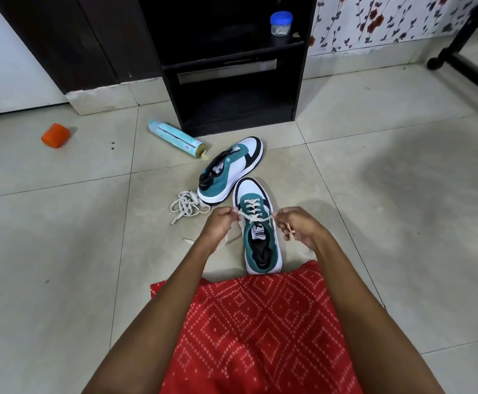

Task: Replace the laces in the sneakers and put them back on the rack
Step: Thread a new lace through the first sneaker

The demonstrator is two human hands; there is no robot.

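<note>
Left hand (219,224) pinches one end of the lace (253,201), right hand (296,226) pinches the other. Both are closed on it, set apart either side of the near shoe (250,189), drawing the top crossing taut. The shoe sits upright on the floor, toe away, just ahead of the red cloth (260,322); it looks laced most of the way up. Risks, as I read it: an uneven pull leaves one tail short, so no bow. Nothing pins the shoe, so a hard tug could tip or drag it. The lower rows may sit slack or twisted if only the top gets tightened. The left tail trails on the tile under the wrist and could snag. The far shoe (232,166) lies on its side, touching the near toe, with no lace visible. The loose lace (188,204) is heaped by its heel and looks tangled, so expect knots when threading. Can't tell whether that heap is old or new; mixing them up is a risk. The can (176,139) lies beside the rack (298,89) mouth and could get knocked during put-back. A jar (281,22) takes up part of the upper shelf.
</note>
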